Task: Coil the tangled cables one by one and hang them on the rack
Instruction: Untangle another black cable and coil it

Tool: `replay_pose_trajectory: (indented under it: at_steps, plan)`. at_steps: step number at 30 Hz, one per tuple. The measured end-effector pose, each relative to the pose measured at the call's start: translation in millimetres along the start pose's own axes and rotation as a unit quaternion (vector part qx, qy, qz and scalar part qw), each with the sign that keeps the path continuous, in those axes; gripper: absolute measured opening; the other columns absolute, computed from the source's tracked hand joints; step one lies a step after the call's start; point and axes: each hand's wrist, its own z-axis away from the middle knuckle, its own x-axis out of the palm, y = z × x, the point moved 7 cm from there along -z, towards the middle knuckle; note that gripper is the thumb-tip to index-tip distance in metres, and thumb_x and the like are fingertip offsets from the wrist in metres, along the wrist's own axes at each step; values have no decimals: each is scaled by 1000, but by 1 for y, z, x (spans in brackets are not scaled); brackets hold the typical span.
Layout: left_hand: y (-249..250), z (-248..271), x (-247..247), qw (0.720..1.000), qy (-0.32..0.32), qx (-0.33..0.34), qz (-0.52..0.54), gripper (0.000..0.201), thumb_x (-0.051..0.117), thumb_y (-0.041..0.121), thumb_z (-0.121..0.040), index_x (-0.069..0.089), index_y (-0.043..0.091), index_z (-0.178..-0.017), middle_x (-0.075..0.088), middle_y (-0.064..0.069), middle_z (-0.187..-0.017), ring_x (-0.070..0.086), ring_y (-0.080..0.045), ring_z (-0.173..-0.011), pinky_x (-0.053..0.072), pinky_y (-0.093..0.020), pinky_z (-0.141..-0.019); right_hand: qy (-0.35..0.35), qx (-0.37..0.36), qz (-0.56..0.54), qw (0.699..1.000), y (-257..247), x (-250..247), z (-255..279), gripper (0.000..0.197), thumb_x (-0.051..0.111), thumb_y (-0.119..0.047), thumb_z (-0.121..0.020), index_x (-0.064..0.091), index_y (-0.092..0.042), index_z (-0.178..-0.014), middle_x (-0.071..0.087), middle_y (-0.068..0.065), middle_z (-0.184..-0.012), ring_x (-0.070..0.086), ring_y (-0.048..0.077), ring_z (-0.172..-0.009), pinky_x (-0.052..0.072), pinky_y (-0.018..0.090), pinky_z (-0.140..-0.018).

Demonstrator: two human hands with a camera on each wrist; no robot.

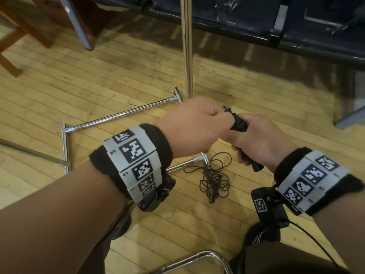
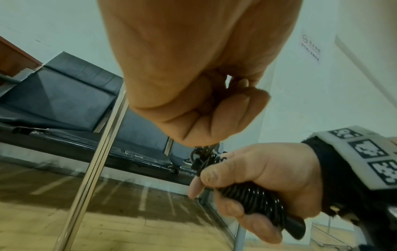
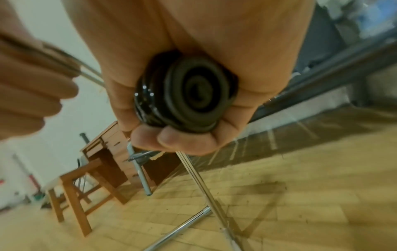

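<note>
My right hand (image 1: 254, 139) grips a tightly wound black coiled cable (image 1: 239, 124), seen end-on as a spiral (image 3: 189, 96) in the right wrist view. My left hand (image 1: 199, 123) pinches the cable's loose end at the top of the coil (image 2: 206, 154). A plug end (image 1: 257, 167) sticks out below my right fist. On the floor beneath lies a thin black tangled cable (image 1: 214, 178). The chrome rack's upright pole (image 1: 187, 46) and its base bars (image 1: 122, 114) stand just beyond my hands.
A row of dark padded seats (image 1: 246, 18) runs along the back. Wooden furniture (image 1: 23, 26) and a grey leg (image 1: 79, 24) stand at the far left. A chrome chair frame (image 1: 197, 260) curves near my knees. Wood flooring surrounds the rack.
</note>
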Motion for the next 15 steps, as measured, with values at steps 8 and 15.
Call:
replay_pose_trajectory:
  at_steps: [8, 15]
  plan:
    - [-25, -7, -44, 992, 121, -17, 28, 38, 50, 22, -103, 60, 24, -66, 63, 4, -59, 62, -12, -60, 50, -29, -61, -55, -64, 150, 985, -15, 18, 9, 21, 70, -49, -90, 51, -56, -96, 67, -24, -68, 62, 7, -47, 41, 13, -38]
    - [-32, -11, -55, 986, 168, -11, 8, 30, 50, 25, -105, 64, 20, -78, 64, 1, -62, 62, -15, -60, 54, -31, -57, -71, -107, 216, 968, -29, 30, 14, 20, 67, -51, -90, 55, -47, -106, 66, -19, -75, 60, -13, -66, 41, 5, -44]
